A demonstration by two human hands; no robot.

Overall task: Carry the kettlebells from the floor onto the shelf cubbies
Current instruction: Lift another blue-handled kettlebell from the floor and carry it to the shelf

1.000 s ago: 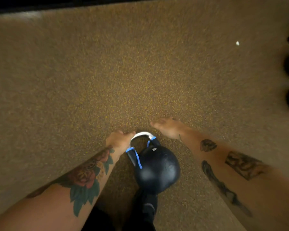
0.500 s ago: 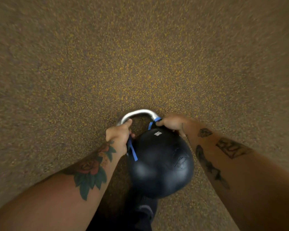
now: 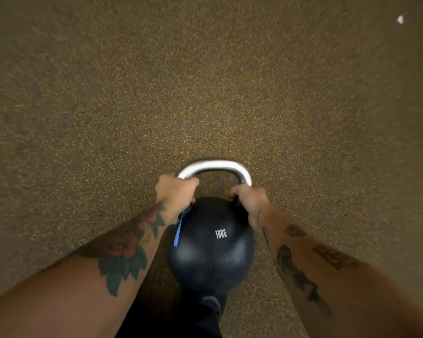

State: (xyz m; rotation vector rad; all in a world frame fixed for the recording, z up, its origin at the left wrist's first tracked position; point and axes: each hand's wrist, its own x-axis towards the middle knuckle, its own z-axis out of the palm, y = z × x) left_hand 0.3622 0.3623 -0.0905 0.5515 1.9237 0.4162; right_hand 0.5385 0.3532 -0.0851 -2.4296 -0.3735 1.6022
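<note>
A black kettlebell (image 3: 210,250) marked 10KG, with a silver handle and blue stripes at the handle's base, hangs in front of me above the floor. My left hand (image 3: 175,193) is closed around the left leg of the handle. My right hand (image 3: 249,200) is closed around the right leg. The top bar of the handle points away from me and is bare. No shelf or cubby shows in the head view.
Brown speckled rubber floor (image 3: 205,93) fills the view. A small white scrap (image 3: 399,19) lies at the far right. My dark trouser leg and shoe (image 3: 209,311) show below the kettlebell.
Both hands went from just reaching the handle to gripping its two legs. The kettlebell has come up closer to the camera and turned so the 10KG mark faces me.
</note>
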